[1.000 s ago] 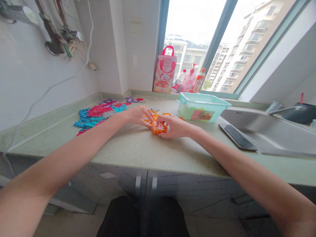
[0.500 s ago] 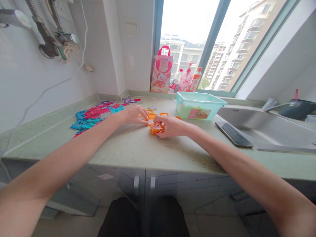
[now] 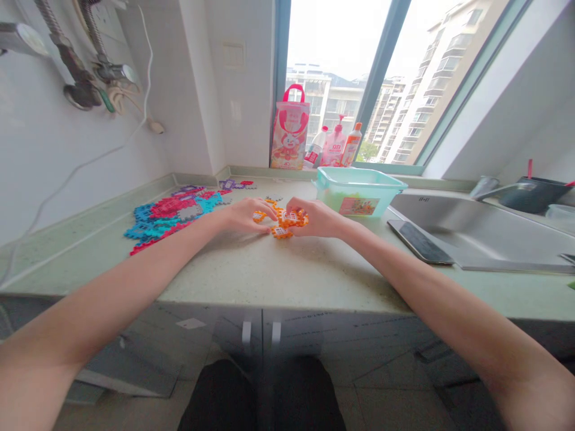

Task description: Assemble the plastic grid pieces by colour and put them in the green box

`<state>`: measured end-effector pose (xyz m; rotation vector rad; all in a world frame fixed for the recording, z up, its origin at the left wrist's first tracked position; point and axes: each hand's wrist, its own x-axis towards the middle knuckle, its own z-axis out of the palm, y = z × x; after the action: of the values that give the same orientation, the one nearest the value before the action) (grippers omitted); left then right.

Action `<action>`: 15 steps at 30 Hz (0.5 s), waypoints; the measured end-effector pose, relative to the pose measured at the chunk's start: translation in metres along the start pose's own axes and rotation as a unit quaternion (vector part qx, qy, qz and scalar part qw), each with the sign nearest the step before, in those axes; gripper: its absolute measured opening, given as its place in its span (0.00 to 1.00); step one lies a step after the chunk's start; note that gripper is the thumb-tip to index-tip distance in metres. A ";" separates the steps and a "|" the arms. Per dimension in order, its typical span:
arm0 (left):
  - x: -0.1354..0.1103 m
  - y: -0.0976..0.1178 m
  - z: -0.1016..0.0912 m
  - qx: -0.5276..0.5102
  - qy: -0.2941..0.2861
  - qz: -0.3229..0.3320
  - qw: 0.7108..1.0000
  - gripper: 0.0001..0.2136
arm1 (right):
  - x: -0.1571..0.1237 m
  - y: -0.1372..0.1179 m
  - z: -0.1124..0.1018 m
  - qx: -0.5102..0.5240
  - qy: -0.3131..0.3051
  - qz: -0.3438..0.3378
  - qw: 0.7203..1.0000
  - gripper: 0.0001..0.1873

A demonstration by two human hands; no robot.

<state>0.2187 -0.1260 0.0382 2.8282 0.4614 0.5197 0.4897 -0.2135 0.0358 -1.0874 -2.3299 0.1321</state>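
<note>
At the left of the counter (image 3: 251, 272), by the wall, lies a spread of toothed plastic pieces (image 3: 168, 208) in red, blue, grey and purple. The person's left forearm crosses in front of it, reaching forward and inward from the lower left corner. The left hand (image 3: 251, 214) is low above the counter, palm down, with fingers bent and thumb parted from them by a moderate gap. An orange piece (image 3: 259, 216) shows in this gap, but it cannot be told whether the hand grips it. The thumb tip comes beside a front orange piece (image 3: 281, 232) with a white middle, which is between the two hands.

Behind, at the window, a pink bag (image 3: 290, 143) stands upright; its small print is not readable. Just to the right, the right hand (image 3: 314, 218) is turned inward, its fingers and thumb closed around an orange-and-white piece (image 3: 290, 216). The right forearm comes from the lower right corner. Behind this hand, a pink pump bottle (image 3: 333, 149) carries the white characters "立白". The turquoise box (image 3: 385, 202) bears a colourful label (image 3: 358, 206) whose writing is too small. Farther right, a phone (image 3: 420, 241) lies beside the steel sink (image 3: 485, 226).
</note>
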 end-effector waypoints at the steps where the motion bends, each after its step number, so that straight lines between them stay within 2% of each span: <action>1: -0.001 -0.003 0.000 0.018 0.002 -0.011 1.000 0.14 | 0.001 -0.001 0.002 0.004 -0.001 -0.004 1.000 0.19; 7: -0.005 -0.021 -0.001 0.075 0.013 -0.073 0.994 0.12 | 0.003 -0.010 0.011 0.009 -0.044 -0.002 0.999 0.18; 15: -0.005 -0.030 0.000 0.089 0.031 -0.070 0.993 0.13 | 0.001 -0.010 0.009 0.007 -0.066 0.013 0.998 0.22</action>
<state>0.2064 -0.1001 0.0285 2.9235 0.7480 0.5642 0.4773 -0.2183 0.0315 -1.1337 -2.4279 0.2368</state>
